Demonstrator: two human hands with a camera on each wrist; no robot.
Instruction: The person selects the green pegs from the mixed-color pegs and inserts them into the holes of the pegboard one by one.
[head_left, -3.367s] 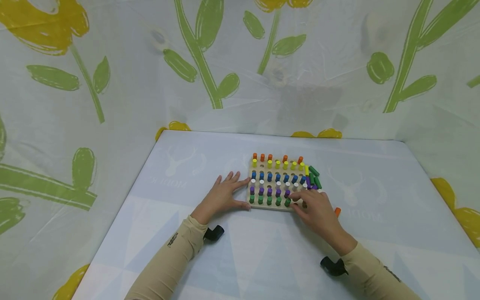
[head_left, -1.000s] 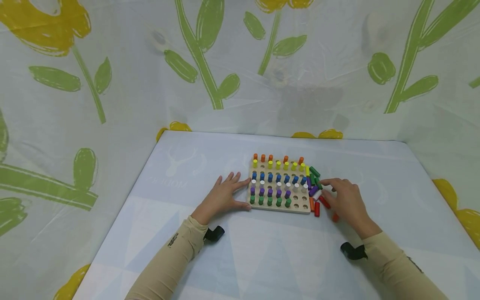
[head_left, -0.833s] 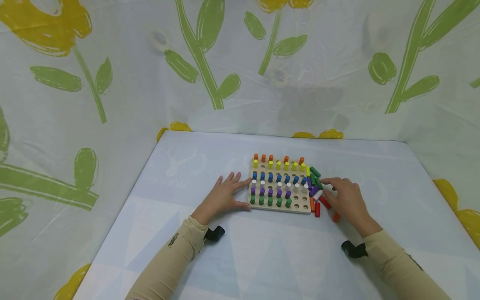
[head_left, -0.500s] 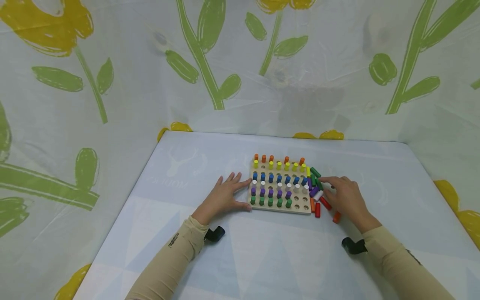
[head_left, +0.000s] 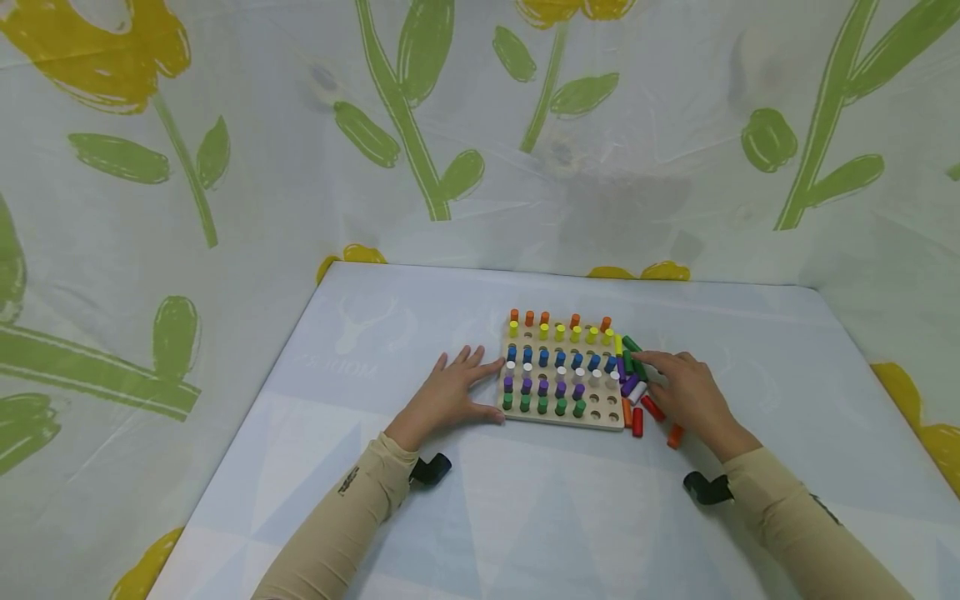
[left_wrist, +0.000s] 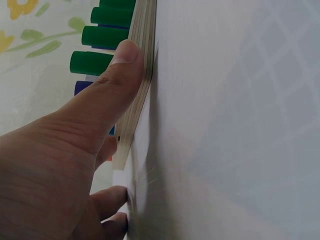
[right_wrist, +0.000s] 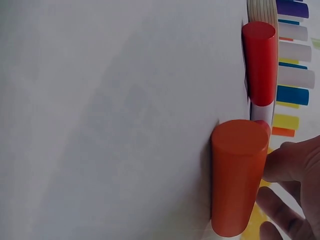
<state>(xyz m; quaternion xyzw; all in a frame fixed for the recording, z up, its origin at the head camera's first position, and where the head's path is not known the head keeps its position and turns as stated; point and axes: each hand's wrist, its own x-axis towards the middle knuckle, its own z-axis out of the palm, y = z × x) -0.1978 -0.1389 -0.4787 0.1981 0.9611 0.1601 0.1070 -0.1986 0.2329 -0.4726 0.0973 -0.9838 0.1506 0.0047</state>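
A wooden pegboard [head_left: 562,422] lies on the table, with rows of orange, yellow, blue, white, purple and green pegs standing in it. My left hand [head_left: 444,395] is spread at its left side. In the left wrist view the thumb [left_wrist: 111,90] rests against the board's edge, near the green pegs [left_wrist: 102,36]. My right hand [head_left: 693,402] is to the right of the board, its index fingertip at a loose green peg [head_left: 639,370]. No held peg is visible in the right wrist view, where an orange peg [right_wrist: 238,185] lies close to the fingers.
Loose pegs lie along the board's right side: a red peg [head_left: 637,422], another red peg [head_left: 653,407], a white peg [head_left: 638,392] and several purple, green and orange ones. Bare holes show at the board's front right corner. A flower-printed curtain [head_left: 600,200] stands behind the table.
Over the longer span, my right hand has moved from the board's front right corner to the loose pegs at its right. During the last second it barely moves. My left hand stays in place.
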